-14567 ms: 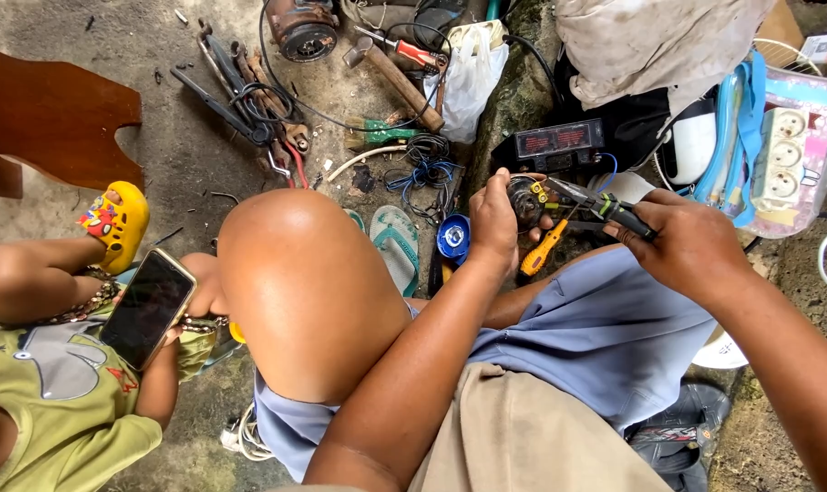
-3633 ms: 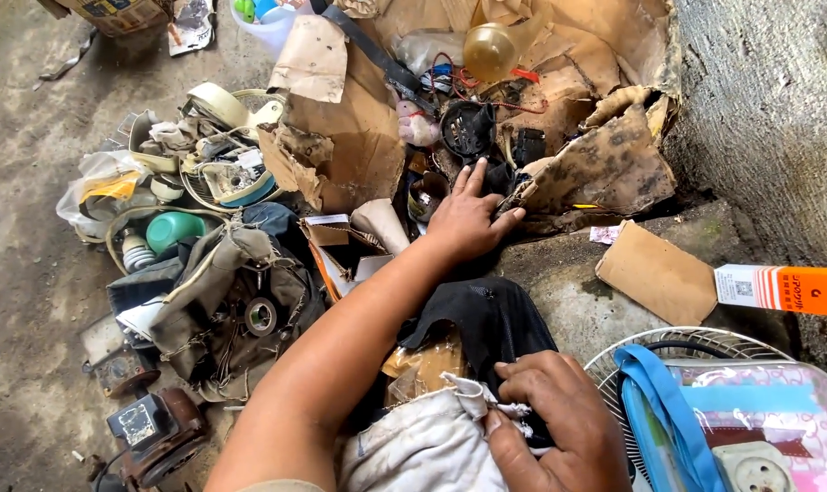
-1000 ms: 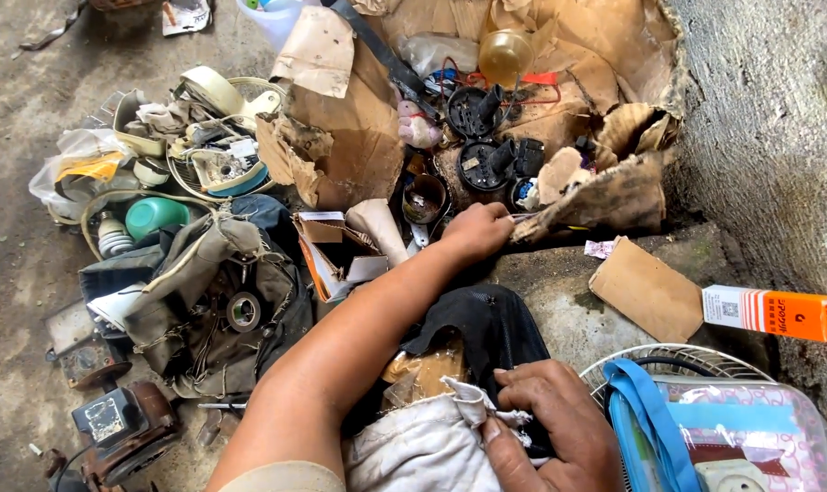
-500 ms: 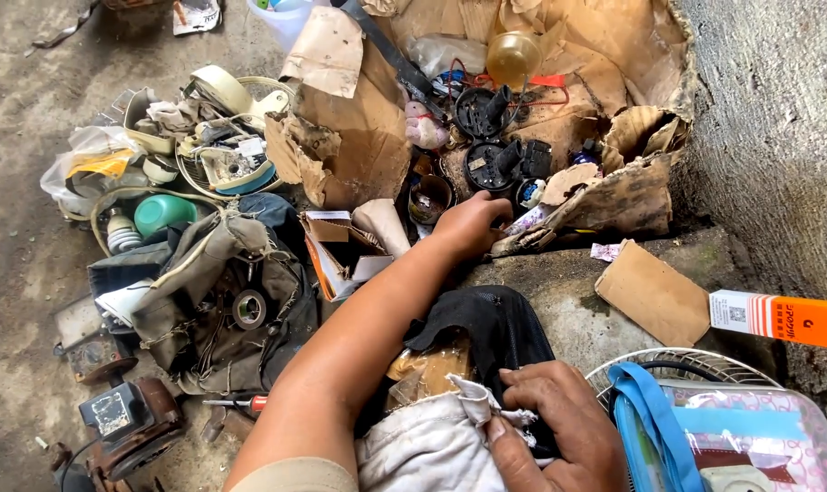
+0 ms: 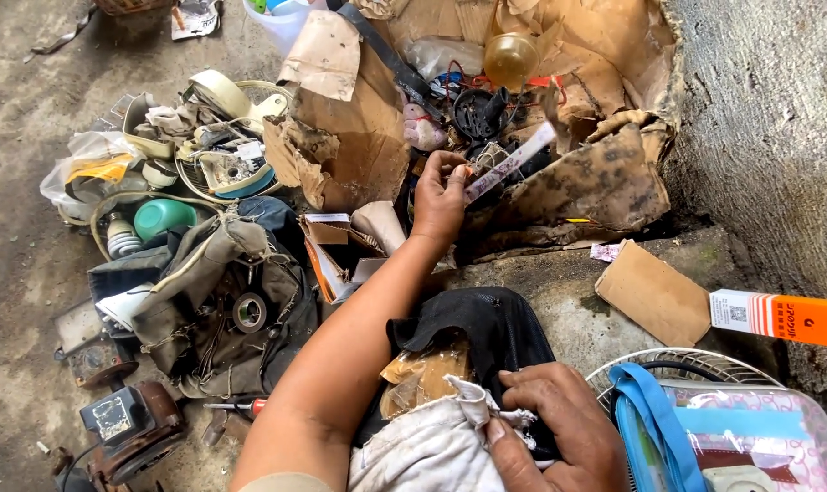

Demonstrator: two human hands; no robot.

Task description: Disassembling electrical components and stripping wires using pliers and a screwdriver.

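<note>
left hand pinching pale strip, strip's far end buried in junk

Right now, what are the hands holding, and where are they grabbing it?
The left hand pinches a pale flat strip by its lower end. The right hand grips the edge of a white cloth.

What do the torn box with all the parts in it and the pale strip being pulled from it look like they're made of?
The torn box looks like brown cardboard: matte, ragged, stained. The pale strip in the left hand looks like flat, smooth plastic, though I can't be sure.
</note>
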